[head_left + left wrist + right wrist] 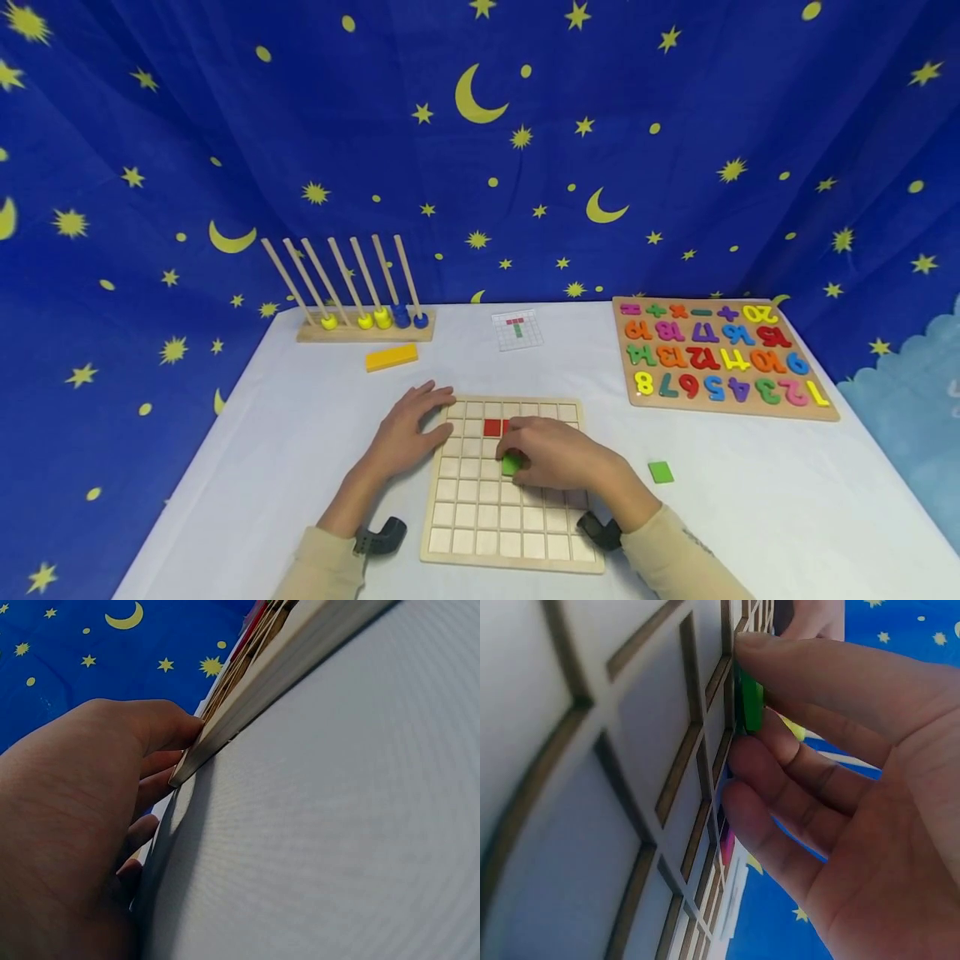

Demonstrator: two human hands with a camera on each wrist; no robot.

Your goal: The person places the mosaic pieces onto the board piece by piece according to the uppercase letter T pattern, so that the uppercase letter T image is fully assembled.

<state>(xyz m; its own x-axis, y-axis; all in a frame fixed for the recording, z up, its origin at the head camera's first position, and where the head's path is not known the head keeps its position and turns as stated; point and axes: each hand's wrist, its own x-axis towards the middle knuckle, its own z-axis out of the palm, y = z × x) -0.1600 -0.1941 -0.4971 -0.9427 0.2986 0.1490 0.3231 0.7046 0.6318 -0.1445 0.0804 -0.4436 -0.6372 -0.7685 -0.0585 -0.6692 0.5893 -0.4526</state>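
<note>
A wooden grid board lies flat on the table. My left hand rests along its upper left edge, fingers loosely extended; in the left wrist view the thumb touches the board's rim. My right hand pinches a green square tile at a cell near the middle of the board. Seen from the right wrist, the green tile stands tilted under the thumb, against the grid. Red tiles sit in an upper row, partly covered by the right hand.
Another green tile lies right of the board. Beyond it is a number puzzle. A pattern card shows a red and green T. Back left stand a peg abacus with yellow and blue beads and a yellow block.
</note>
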